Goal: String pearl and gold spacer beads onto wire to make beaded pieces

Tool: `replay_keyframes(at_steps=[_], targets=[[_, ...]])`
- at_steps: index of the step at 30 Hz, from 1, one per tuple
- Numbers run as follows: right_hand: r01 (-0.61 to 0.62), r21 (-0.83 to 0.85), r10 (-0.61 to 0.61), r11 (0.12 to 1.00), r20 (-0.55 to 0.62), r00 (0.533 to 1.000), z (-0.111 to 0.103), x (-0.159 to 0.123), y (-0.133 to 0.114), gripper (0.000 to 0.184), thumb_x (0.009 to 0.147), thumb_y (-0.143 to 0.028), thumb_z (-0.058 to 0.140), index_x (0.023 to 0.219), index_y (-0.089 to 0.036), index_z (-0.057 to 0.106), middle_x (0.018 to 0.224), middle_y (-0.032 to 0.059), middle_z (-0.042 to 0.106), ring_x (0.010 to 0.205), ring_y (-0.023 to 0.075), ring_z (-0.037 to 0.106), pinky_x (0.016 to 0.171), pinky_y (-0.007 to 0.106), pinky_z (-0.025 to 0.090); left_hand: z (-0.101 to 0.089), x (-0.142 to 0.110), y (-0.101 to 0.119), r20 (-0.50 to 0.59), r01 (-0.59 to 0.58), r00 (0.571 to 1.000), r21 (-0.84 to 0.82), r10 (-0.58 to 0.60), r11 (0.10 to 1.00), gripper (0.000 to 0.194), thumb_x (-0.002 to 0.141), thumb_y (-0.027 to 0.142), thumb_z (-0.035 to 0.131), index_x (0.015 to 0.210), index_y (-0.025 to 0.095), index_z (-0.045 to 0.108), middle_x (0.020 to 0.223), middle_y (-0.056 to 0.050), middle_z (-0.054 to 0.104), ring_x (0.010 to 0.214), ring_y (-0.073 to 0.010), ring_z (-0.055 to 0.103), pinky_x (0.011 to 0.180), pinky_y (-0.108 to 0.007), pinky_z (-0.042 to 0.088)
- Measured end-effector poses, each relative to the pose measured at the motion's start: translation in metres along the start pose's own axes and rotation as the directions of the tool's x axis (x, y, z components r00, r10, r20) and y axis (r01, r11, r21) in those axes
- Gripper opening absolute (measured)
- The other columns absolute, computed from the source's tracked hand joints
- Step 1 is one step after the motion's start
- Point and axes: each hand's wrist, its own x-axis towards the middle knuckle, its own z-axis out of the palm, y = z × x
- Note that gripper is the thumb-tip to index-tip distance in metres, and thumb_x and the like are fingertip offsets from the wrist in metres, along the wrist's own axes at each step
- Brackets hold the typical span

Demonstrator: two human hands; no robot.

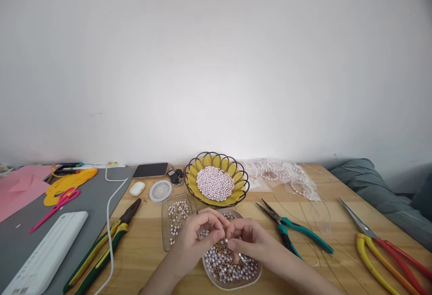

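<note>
My left hand [207, 234] and my right hand [249, 240] meet above a clear tray [232, 288] filled with pearl and gold-brown beads [221, 261]. Both hands are closed in a pinch, their fingertips almost touching. A single white pearl bead [226, 241] shows between the two thumbs. Whether a thread runs through it is too fine to see. Partly behind my left wrist lies a smaller clear tray [164, 223] with white and gold beads. Just beyond my hands stands a black-rimmed yellow basket [191, 182] heaped with pale pink beads [215, 183].
Teal-handled pliers [286, 225] and red-and-yellow scissors [374, 236] lie to the right, among loose thin strands. Yellow-green pliers [111, 236], a white cable [108, 214] and pink scissors [60, 202] are on the left. Behind are a phone [150, 170] and bagged bead strings [280, 171].
</note>
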Motion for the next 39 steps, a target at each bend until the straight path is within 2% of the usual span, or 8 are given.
replay_keyframes(at_steps=[7, 11, 13, 16, 19, 24, 30, 39], targets=[[0.020, 0.022, -0.019, 1.000, -0.016, 1.000, 0.005, -0.002, -0.008, 0.031, 0.083, -0.044, 0.082, 0.080, -0.017, 0.065, 0.074, 0.0029, 0.074, 0.071, 0.0154, 0.064, 0.075, 0.030, 0.046, -0.004, 0.001, -0.002, -0.076, -0.063, 0.995, 0.020, 0.065, 0.998, 0.016, 0.095, 0.030, 0.067, 0.086, 0.018, 0.071, 0.102, -0.009, 0.074, 0.097, -0.0221, 0.069, 0.083, -0.028, 0.052], [0.074, 0.039, -0.070, 0.997, -0.090, 0.993, 0.003, -0.002, -0.011, 0.031, 0.083, -0.045, 0.082, 0.080, -0.018, 0.067, 0.077, 0.0028, 0.075, 0.074, 0.0162, 0.064, 0.077, 0.031, 0.046, -0.008, 0.001, -0.006, -0.134, -0.038, 0.989, 0.211, 0.067, 0.977, 0.019, 0.101, 0.027, 0.055, 0.102, 0.019, 0.071, 0.101, -0.009, 0.074, 0.094, -0.0233, 0.069, 0.080, -0.032, 0.053], [0.128, 0.037, -0.122, 0.991, -0.143, 0.982, 0.001, -0.001, -0.011, 0.032, 0.084, -0.047, 0.081, 0.080, -0.018, 0.067, 0.076, 0.0025, 0.074, 0.073, 0.0162, 0.063, 0.076, 0.031, 0.046, -0.009, 0.002, -0.008, -0.137, -0.009, 0.988, 0.423, 0.074, 0.906, 0.016, 0.098, 0.019, 0.056, 0.102, 0.018, 0.071, 0.094, -0.008, 0.074, 0.085, -0.0227, 0.068, 0.075, -0.032, 0.051], [0.193, 0.008, -0.185, 0.981, -0.244, 0.952, -0.004, -0.001, -0.010, 0.033, 0.085, -0.048, 0.079, 0.079, -0.018, 0.068, 0.073, 0.0024, 0.073, 0.074, 0.0169, 0.062, 0.075, 0.030, 0.044, -0.007, 0.003, -0.014, -0.022, -0.035, 0.997, 0.698, 0.070, 0.716, 0.013, 0.090, 0.008, 0.065, 0.089, 0.018, 0.075, 0.085, -0.006, 0.074, 0.083, -0.0241, 0.064, 0.076, -0.035, 0.048], [0.210, 0.002, -0.199, 0.978, -0.302, 0.932, -0.007, -0.002, -0.008, 0.033, 0.086, -0.049, 0.078, 0.079, -0.018, 0.068, 0.073, 0.0025, 0.073, 0.074, 0.0175, 0.061, 0.073, 0.030, 0.043, -0.001, 0.003, -0.021, 0.047, -0.043, 0.999, 0.805, 0.009, 0.592, 0.014, 0.085, 0.005, 0.073, 0.085, 0.018, 0.078, 0.085, -0.006, 0.075, 0.087, -0.0261, 0.061, 0.079, -0.039, 0.047], [0.207, 0.003, -0.196, 0.978, -0.311, 0.930, -0.007, -0.001, -0.003, 0.031, 0.086, -0.047, 0.078, 0.079, -0.019, 0.068, 0.074, 0.0022, 0.072, 0.074, 0.0178, 0.061, 0.075, 0.030, 0.044, 0.009, 0.001, -0.022, 0.063, -0.025, 0.996, 0.875, -0.062, 0.484, 0.019, 0.081, 0.009, 0.080, 0.096, 0.020, 0.079, 0.094, -0.006, 0.076, 0.096, -0.0305, 0.061, 0.085, -0.046, 0.044], [0.196, 0.042, -0.175, 0.980, -0.303, 0.937, -0.003, 0.001, -0.002, 0.032, 0.084, -0.047, 0.080, 0.078, -0.018, 0.067, 0.072, 0.0016, 0.073, 0.069, 0.0163, 0.060, 0.073, 0.029, 0.044, 0.010, 0.002, -0.020, 0.094, -0.040, 0.992, 0.875, -0.089, 0.483, 0.007, 0.085, 0.013, 0.079, 0.085, 0.020, 0.078, 0.090, -0.003, 0.077, 0.094, -0.0273, 0.062, 0.081, -0.042, 0.042], [0.167, 0.110, -0.136, 0.980, -0.248, 0.959, -0.004, 0.000, -0.004, 0.033, 0.084, -0.046, 0.080, 0.078, -0.019, 0.063, 0.073, 0.0014, 0.072, 0.070, 0.0166, 0.061, 0.074, 0.029, 0.044, 0.002, 0.002, -0.029, 0.031, -0.003, 0.999, 0.790, -0.035, 0.614, 0.009, 0.076, 0.021, 0.088, 0.079, 0.027, 0.082, 0.090, -0.001, 0.080, 0.091, -0.0262, 0.063, 0.085, -0.043, 0.043]])
